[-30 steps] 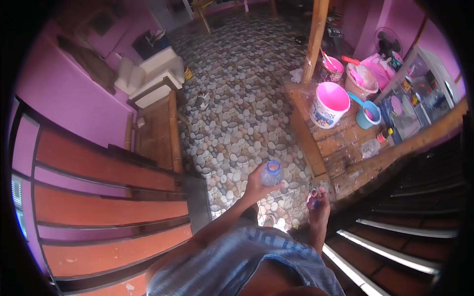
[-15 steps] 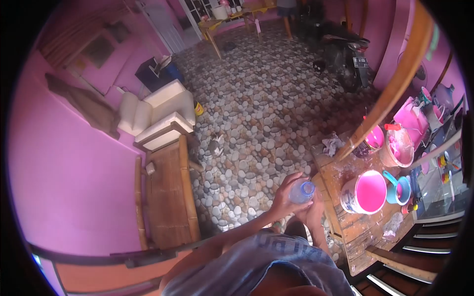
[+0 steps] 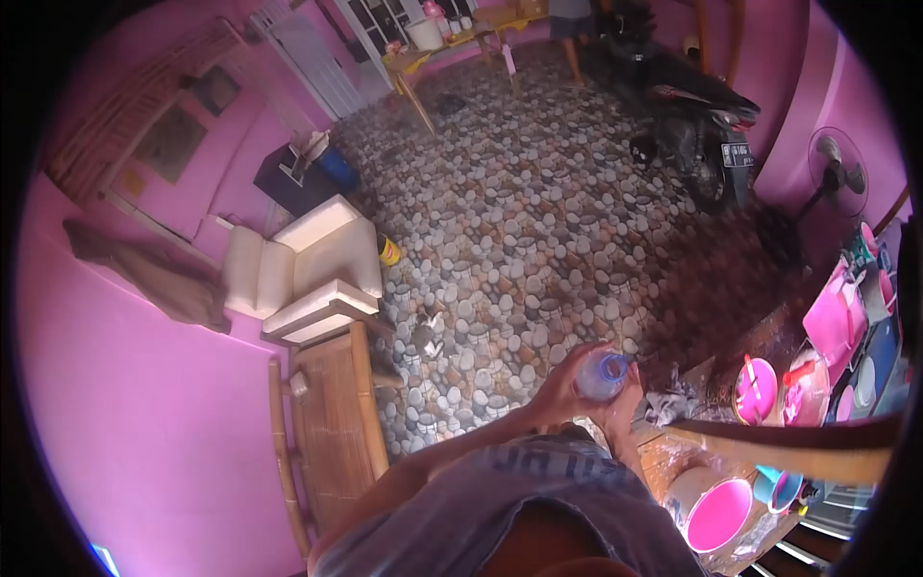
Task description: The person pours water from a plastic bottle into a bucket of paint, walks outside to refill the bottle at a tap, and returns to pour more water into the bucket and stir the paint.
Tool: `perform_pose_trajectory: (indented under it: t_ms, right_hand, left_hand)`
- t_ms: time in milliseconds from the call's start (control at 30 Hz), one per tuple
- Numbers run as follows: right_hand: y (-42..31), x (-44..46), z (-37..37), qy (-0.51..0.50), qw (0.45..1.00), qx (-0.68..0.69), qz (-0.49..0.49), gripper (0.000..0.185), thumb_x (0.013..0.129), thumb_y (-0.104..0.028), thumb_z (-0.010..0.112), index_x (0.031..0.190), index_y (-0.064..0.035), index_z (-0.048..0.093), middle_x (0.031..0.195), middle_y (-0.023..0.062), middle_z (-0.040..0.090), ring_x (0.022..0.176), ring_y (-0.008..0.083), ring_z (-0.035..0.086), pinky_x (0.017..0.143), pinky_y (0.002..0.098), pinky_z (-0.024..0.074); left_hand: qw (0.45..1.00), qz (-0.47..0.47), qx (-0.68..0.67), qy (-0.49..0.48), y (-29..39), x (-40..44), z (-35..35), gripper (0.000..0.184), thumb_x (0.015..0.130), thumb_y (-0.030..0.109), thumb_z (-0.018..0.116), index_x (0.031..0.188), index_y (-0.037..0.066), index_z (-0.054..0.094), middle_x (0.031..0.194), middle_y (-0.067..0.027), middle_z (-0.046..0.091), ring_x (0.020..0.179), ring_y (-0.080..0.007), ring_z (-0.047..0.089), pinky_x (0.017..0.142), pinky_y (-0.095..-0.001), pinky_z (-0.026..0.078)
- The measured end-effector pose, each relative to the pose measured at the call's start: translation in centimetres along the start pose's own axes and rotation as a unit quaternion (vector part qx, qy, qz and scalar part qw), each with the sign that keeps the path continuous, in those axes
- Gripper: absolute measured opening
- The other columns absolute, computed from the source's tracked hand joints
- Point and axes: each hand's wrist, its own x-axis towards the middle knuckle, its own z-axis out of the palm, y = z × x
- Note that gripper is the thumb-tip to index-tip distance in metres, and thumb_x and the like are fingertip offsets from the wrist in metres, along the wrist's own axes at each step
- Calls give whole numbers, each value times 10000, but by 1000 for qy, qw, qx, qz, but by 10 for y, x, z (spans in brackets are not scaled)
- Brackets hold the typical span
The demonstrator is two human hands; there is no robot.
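In front of my body I hold a clear plastic bottle (image 3: 598,381) with a bluish open neck facing up toward me. My left hand (image 3: 560,392) is wrapped round its left side. At the bottle's lower right, my right hand (image 3: 623,408) is closed against it, its fingers partly hidden. To the right and nearer to me, a bucket of bright pink paint (image 3: 719,515) stands on the wooden table. A crumpled grey cloth (image 3: 672,398) lies just right of my hands.
A blue dipper (image 3: 777,486) and pink-stained pails (image 3: 756,389) are at the right, with a wooden beam (image 3: 808,447) across them. A bamboo bench (image 3: 332,413) and cream armchair (image 3: 322,255) stand left. Further off are a motorbike (image 3: 692,125), a fan (image 3: 838,171) and a person's legs (image 3: 569,48).
My view has swung, so the paint bucket and table sit lower and the fan shows fully. The bottle stays in both hands, slightly further right in view.
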Motion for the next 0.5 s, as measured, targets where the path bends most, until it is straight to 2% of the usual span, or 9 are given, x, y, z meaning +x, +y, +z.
perform_pose_trajectory:
  t_ms: [33,67,167,200,300,333,367,433,500]
  right_hand:
    - [6,12,8,0,1000,4,9,615,523,-429,788,980,-48,632,869,146,641,789,358,605,716,417,471]
    - [27,22,19,-24,1000,6,18,650,483,-465,810,956,-53,639,856,136,646,769,354,601,712,412,471]
    - [37,74,33,18,994,57,93,619,473,-447,820,920,-56,645,815,124,638,755,346,586,696,411,468]
    - [42,90,37,45,997,29,50,575,493,-420,819,907,-57,656,778,106,629,716,331,571,688,389,467]
    - [56,132,42,55,992,8,113,555,520,-404,815,926,-57,663,771,98,630,695,318,569,686,378,468]
    - [60,147,44,53,991,-15,122,550,533,-414,815,914,-48,660,766,99,632,697,304,581,698,383,476]
    - [69,157,50,109,989,-14,103,558,530,-377,838,916,-26,643,761,95,628,717,268,598,712,385,482]
    - [86,174,59,159,966,65,191,577,508,-312,867,927,-3,618,777,88,621,739,245,605,733,363,482]
    - [115,185,64,186,956,-40,221,594,495,-266,886,938,9,600,813,95,619,765,239,605,752,352,483]
  left_hand:
    - [1000,-10,-5,-11,-5,14,-10,920,616,162,880,1392,54,398,1373,-118,434,1286,-230,440,1064,-356,363]
    - [999,9,5,-36,-7,33,-22,982,603,233,897,1414,55,373,1404,-126,401,1303,-244,416,1074,-362,343]
    - [995,-22,-11,-102,-11,89,-47,1080,574,314,909,1445,55,326,1439,-139,350,1331,-267,375,1090,-381,314]
    - [989,-41,-58,-127,-18,107,-52,1119,586,377,895,1466,55,283,1460,-148,312,1362,-286,319,1108,-406,278]
    - [984,24,-15,-177,-54,163,-72,1095,633,379,869,1480,59,253,1466,-151,299,1382,-287,281,1115,-416,259]
    - [981,26,-28,-192,-52,185,-82,911,713,268,826,1442,98,308,1463,-95,305,1371,-244,312,1112,-400,277]
    - [981,-9,-51,-189,-60,203,-91,847,731,258,813,1409,97,332,1432,-90,329,1352,-235,330,1107,-400,285]
    - [975,-79,-87,-186,-84,241,-106,719,768,236,788,1342,95,379,1370,-81,376,1312,-218,366,1096,-400,301]
    - [987,-81,-67,-119,-113,279,-115,418,860,187,706,1175,70,456,1177,-50,482,1149,-135,466,994,-355,411]
